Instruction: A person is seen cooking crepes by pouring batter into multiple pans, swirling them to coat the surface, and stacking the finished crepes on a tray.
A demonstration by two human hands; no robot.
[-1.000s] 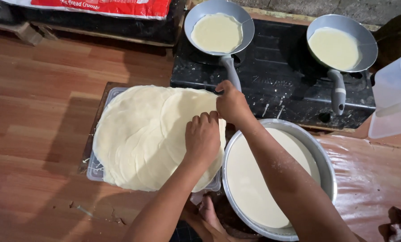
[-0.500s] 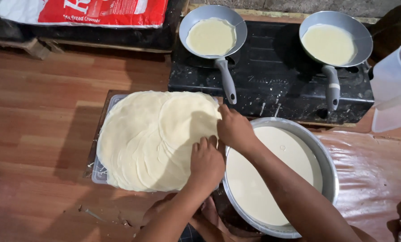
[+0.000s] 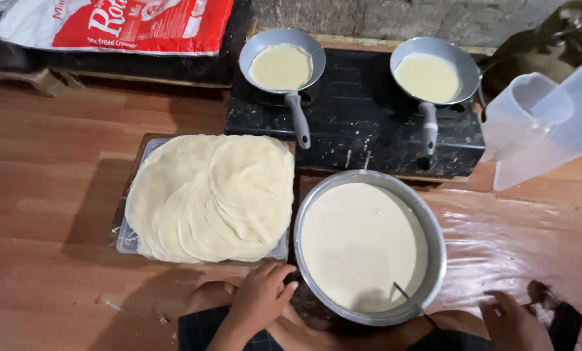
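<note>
Stack of thin, pale yellow, round cooked sheets (image 3: 210, 195), lying heaped on a clear rectangular plastic tray (image 3: 125, 242) that sits on a dark board on the brown wooden floor (image 3: 44, 162). The top sheets are fanned toward the right, so the heap overhangs the tray's edges.

Left hand (image 3: 258, 299): loosely curled, fingers bent, holding nothing. It rests over the person's knee, just beside the tray's near right corner and near the bowl's rim.

Right hand (image 3: 515, 322): low at the bottom edge and partly cut off, resting by the lap. Whether it grips anything cannot be told.

Wide, round, grey metal bowl (image 3: 434, 214): just right of the tray and filled with smooth cream-coloured batter (image 3: 359, 244). A thin dark utensil handle (image 3: 401, 292) leans at its near rim.

Black two-burner stove (image 3: 369, 110): beyond the bowl. It carries a small grey frying pan on the left (image 3: 299, 120) and a matching pan on the right (image 3: 429, 127). Each holds a thin, pale layer of batter, and both handles point toward the person.

Step in hand, judged: a pause while both pans cook, with neither hand at work. A reach to either pan handle would have to pass over the bowl or the stack, so it calls for a lifted wrist.

Open room: bare floor lies left of the tray. On the right, a shiny plastic sheet (image 3: 512, 227) covers the floor, and a translucent plastic jug (image 3: 538, 130) crowds the stove's right end. A red and white bag (image 3: 135, 23) lies at the far left.
</note>
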